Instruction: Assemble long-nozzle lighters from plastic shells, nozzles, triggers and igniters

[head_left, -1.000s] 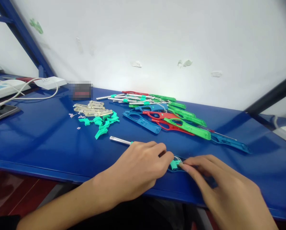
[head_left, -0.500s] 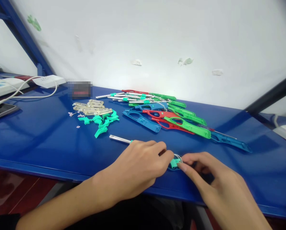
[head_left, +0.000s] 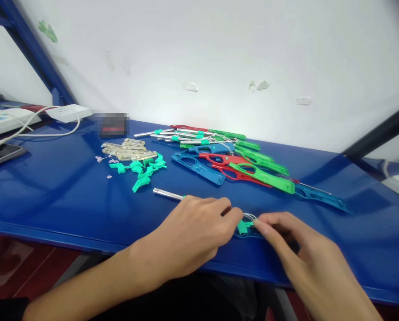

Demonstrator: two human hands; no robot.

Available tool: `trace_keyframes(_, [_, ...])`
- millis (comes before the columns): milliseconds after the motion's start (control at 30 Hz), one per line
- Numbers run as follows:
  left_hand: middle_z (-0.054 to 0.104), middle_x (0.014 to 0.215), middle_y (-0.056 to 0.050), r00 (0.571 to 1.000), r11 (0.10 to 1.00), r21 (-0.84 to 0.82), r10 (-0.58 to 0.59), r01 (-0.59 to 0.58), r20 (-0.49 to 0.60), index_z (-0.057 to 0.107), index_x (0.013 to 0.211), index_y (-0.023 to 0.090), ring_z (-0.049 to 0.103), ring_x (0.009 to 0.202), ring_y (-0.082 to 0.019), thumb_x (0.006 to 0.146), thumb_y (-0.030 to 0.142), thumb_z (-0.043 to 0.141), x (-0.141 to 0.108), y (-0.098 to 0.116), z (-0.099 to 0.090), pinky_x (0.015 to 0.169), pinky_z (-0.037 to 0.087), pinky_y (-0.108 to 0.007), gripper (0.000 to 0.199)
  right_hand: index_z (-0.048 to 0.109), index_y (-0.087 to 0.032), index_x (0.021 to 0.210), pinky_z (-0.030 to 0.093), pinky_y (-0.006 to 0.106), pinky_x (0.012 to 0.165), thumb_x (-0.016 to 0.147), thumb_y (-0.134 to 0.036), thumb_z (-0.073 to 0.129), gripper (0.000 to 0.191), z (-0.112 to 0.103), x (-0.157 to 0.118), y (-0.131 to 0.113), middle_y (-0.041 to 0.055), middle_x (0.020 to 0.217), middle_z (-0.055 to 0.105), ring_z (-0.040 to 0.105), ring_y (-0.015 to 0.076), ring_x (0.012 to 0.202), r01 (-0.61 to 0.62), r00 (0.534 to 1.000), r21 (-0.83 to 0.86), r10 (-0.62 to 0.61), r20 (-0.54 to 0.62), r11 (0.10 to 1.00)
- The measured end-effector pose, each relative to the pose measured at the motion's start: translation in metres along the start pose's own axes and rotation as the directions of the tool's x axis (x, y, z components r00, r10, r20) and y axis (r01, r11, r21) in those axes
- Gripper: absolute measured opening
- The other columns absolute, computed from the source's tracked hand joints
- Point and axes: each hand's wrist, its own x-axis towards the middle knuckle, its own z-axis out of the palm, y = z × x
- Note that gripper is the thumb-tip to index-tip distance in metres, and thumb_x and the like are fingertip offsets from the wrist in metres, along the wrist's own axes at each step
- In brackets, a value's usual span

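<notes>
Near the table's front edge lies a half-built stick lighter: a blue half shell (head_left: 251, 235), a silver metal tube (head_left: 168, 193) sticking out to the left, and a teal trigger (head_left: 242, 226) in the shell. My left hand (head_left: 199, 232) is closed over the middle of this lighter, hiding most of it. Thin white wires (head_left: 249, 216) loop above the trigger. Thumb and index finger of my right hand (head_left: 296, 240) pinch at the right end of these wires; the fingertips cover exactly what they grip.
Behind my hands lie red, green and blue lighter shells (head_left: 266, 178) and metal tubes with teal pieces (head_left: 186, 138). Left of them are teal triggers (head_left: 141, 176) and clear fuel tanks (head_left: 129, 150). A phone (head_left: 2, 156) and a white cable (head_left: 66, 133) lie far left.
My right fingertips have shifted slightly right along the wires, baring more of the blue shell and wires. The left hand has stayed in place.
</notes>
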Motion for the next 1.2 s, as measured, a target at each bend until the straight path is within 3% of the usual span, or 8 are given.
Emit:
trace_keyframes(233, [0.072,0.107,-0.003,0.998,1.000,-0.002,-0.018,0.018,0.066,0.064,0.118,0.017,0.074,0.088,-0.023,0.101,0.004,0.053,0.000,0.000,-0.001,0.061,0.050,-0.032,0.023,0.079,-0.031,0.094,0.061,0.024,0.068,0.094,-0.070,0.062,0.043,0.000,0.000,-0.004,-0.0001,0.096,0.083,0.079,0.0190,0.078,-0.044,0.998,0.035,0.046,-0.053,0.998])
trace_keyframes(400, [0.072,0.113,-0.006,0.995,1.000,-0.001,-0.030,0.031,0.092,0.064,0.120,0.017,0.075,0.093,-0.022,0.103,0.004,0.050,0.001,0.000,-0.003,0.066,0.054,-0.029,0.026,0.082,-0.031,0.094,0.061,0.022,0.064,0.089,-0.068,0.068,0.039,0.000,-0.001,-0.008,0.0012,0.101,0.085,0.081,0.0217,0.087,-0.100,0.993,0.133,0.108,-0.055,0.986])
trace_keyframes(700, [0.072,0.107,-0.005,0.999,1.000,0.007,-0.008,0.007,0.045,0.064,0.124,0.015,0.076,0.089,-0.025,0.102,0.004,0.050,0.000,-0.001,0.001,0.063,0.058,-0.035,0.029,0.086,-0.031,0.090,0.061,0.022,0.056,0.081,-0.068,0.076,0.039,-0.004,-0.001,-0.010,0.0016,0.099,0.086,0.081,0.0249,0.085,-0.181,0.979,0.200,0.195,-0.051,0.963])
trace_keyframes(1067, [0.073,0.098,-0.007,1.000,1.000,0.022,-0.002,0.002,0.004,0.063,0.117,0.015,0.075,0.085,-0.020,0.106,0.007,0.047,-0.001,0.000,0.001,0.071,0.057,-0.027,0.021,0.085,-0.032,0.082,0.064,0.023,0.068,0.078,-0.064,0.079,0.033,-0.005,0.001,-0.014,-0.0001,0.092,0.085,0.080,0.0226,0.080,-0.127,0.986,0.222,0.146,-0.075,0.967])
trace_keyframes(1200, [0.073,0.095,-0.006,1.000,1.000,0.026,0.012,-0.012,-0.004,0.063,0.113,0.016,0.074,0.082,-0.018,0.107,0.008,0.046,-0.001,-0.001,0.001,0.069,0.055,-0.024,0.020,0.085,-0.030,0.082,0.065,0.025,0.068,0.083,-0.063,0.077,0.034,-0.007,0.004,-0.008,0.0018,0.091,0.085,0.080,0.0237,0.078,-0.092,0.995,0.196,0.097,-0.019,0.976])
